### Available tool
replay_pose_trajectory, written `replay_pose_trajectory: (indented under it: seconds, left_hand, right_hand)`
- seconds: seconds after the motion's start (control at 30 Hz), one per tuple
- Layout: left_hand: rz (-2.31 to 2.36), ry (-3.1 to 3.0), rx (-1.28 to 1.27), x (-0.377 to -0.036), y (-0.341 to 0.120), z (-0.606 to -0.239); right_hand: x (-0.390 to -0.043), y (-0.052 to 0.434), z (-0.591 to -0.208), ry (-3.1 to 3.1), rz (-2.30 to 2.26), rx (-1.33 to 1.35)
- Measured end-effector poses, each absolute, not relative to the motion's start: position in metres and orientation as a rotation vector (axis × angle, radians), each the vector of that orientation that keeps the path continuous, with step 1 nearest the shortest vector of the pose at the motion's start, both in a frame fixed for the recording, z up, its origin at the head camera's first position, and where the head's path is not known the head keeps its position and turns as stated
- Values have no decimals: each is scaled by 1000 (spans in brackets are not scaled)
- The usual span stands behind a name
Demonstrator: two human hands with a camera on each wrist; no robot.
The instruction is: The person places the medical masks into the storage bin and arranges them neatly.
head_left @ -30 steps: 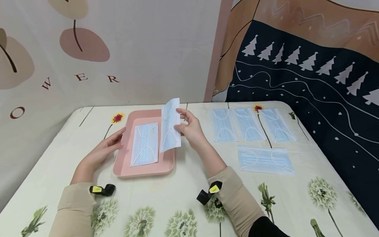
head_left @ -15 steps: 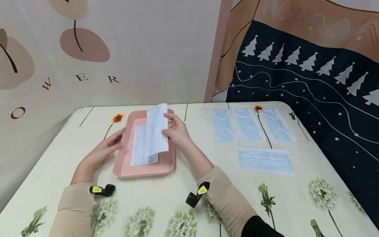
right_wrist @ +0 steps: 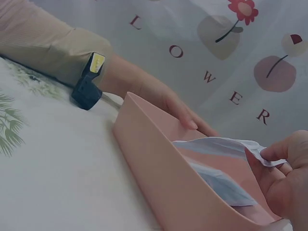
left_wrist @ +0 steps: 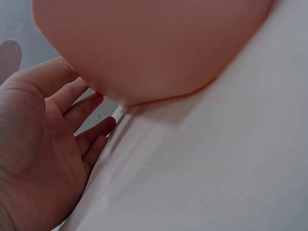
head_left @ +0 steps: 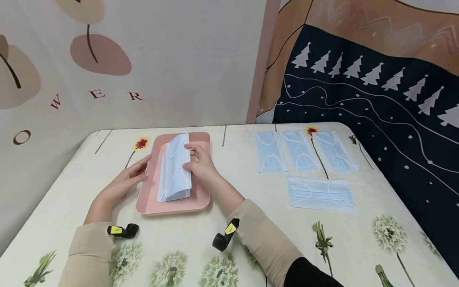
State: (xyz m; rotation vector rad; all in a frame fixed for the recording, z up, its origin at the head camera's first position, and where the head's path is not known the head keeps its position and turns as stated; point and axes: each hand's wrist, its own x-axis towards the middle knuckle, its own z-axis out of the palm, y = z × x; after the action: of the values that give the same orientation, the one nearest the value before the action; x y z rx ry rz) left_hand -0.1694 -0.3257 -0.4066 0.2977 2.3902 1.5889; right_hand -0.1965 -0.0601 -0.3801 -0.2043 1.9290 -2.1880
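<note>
Between the hands, pinched mask, pink tray

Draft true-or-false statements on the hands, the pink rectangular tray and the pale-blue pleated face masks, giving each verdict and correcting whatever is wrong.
1. The right hand pinches a pale-blue pleated face mask over the pink rectangular tray. True.
2. The left hand holds a mask too. False: it is at the tray's left edge, holding no mask.
3. Four unheld masks lie on the white flower-printed tablecloth. True.
4. Those four form one row. False: three do; the fourth lies crosswise, nearer the person.
5. Another mask lies inside the tray. True.
</note>
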Motion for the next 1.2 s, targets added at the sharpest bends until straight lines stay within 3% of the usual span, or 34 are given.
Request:
replay_pose_trajectory:
  seconds: [0.53, 1.2]
  left_hand:
    - [1577, 2386, 287, -171, -327, -404]
    - [1595, 2373, 249, -167, -326, -403]
  right_hand:
    - [-201, -82, -390, 2018, -2099, -15]
    - [-197, -81, -395, 2513, -1596, -120]
